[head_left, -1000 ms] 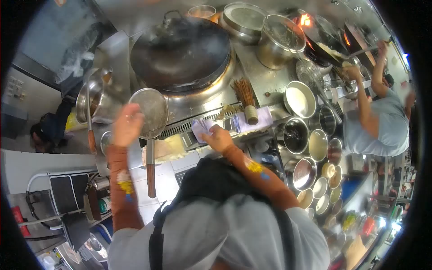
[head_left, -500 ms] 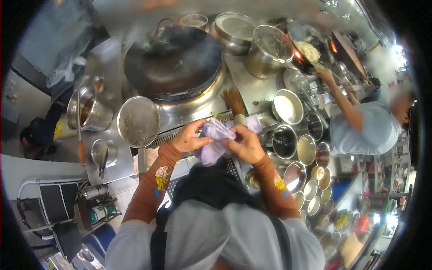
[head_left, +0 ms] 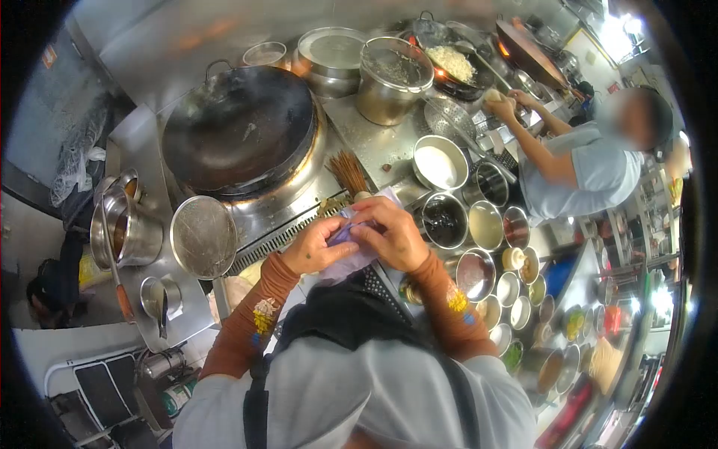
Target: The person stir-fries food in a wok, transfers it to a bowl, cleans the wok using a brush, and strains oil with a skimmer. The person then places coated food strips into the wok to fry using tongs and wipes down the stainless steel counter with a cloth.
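Observation:
A pale lavender cloth (head_left: 347, 263) is bunched up in front of my body, with both hands closed on it. My left hand (head_left: 312, 247) pinches its left side between thumb and fingers. From the right, my right hand (head_left: 392, 233) grips the cloth, its fingers curled over the top. Part of the cloth is hidden under the hands. Just beyond them, a bamboo wok brush (head_left: 347, 173) lies on the counter with its bristles pointing away. Behind it, a large dark wok (head_left: 239, 131) sits on the stove. A round mesh strainer (head_left: 203, 238) lies left of my hands.
Several seasoning pots, including one with white contents (head_left: 435, 166), crowd the right side. A tall steel pot (head_left: 385, 105) stands behind them. At the far right, a co-worker (head_left: 580, 176) handles a wok of pale food (head_left: 452, 66). Left stands a steel pot (head_left: 138, 236).
The view has turned, so the stove and pots sit further left. My hands have closed more around the cloth, hiding more of it. The co-worker's hands have shifted.

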`<state>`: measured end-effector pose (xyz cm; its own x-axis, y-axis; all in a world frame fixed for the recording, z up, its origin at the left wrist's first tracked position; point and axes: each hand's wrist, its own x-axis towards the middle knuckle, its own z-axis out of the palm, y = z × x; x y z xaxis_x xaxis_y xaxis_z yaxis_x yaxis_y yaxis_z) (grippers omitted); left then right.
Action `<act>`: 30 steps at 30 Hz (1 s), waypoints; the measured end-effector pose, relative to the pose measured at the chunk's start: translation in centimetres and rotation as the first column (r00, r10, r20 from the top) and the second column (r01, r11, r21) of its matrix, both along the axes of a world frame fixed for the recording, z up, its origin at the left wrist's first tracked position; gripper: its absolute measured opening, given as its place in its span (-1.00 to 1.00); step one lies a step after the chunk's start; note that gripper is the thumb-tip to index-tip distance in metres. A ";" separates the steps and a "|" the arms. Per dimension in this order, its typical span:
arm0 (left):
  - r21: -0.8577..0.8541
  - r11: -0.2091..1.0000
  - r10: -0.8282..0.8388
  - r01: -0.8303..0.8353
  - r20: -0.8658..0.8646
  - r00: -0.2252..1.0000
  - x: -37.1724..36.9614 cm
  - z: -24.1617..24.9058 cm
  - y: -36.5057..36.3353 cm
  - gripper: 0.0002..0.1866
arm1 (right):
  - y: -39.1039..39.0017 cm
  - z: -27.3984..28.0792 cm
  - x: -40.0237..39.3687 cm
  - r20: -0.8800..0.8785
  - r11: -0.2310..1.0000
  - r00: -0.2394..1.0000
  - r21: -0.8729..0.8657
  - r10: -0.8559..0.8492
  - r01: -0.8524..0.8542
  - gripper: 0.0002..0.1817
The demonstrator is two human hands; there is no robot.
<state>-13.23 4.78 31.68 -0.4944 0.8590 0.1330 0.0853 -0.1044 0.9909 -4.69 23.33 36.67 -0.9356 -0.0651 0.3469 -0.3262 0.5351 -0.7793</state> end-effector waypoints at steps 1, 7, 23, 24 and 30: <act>-0.052 0.999 0.008 -0.009 -0.024 1.000 0.0 0.0 0.0 -0.72 | -0.1 -0.1 0.1 0.089 0.998 0.995 -0.053 -0.041 0.045 -0.63; -0.131 0.991 -0.043 0.026 -0.130 0.991 -1.3 -0.4 1.3 -0.74 | 2.6 -1.0 0.2 0.411 0.961 0.911 -0.234 -0.039 0.147 -0.61; 0.086 0.981 0.002 -0.174 0.893 0.451 -7.9 3.2 34.8 -0.78 | 20.1 3.6 6.4 0.241 0.631 0.832 -0.557 -0.500 0.540 -0.77; 0.056 0.956 0.094 -0.288 0.871 0.483 -8.0 3.4 34.7 -0.76 | 21.0 4.1 6.1 0.211 0.631 0.830 -0.561 -0.517 0.536 -0.76; 0.023 0.897 0.220 -0.441 0.843 0.491 -11.5 6.4 25.5 -0.19 | 29.0 3.5 -1.4 0.055 0.622 0.827 -0.631 -0.560 0.463 -0.78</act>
<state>-24.72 30.33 38.04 -0.7217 0.6107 -0.3258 -0.6565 -0.4546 0.6020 -6.06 52.35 40.21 -0.6932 0.6729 0.2581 -0.2704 0.0891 -0.9586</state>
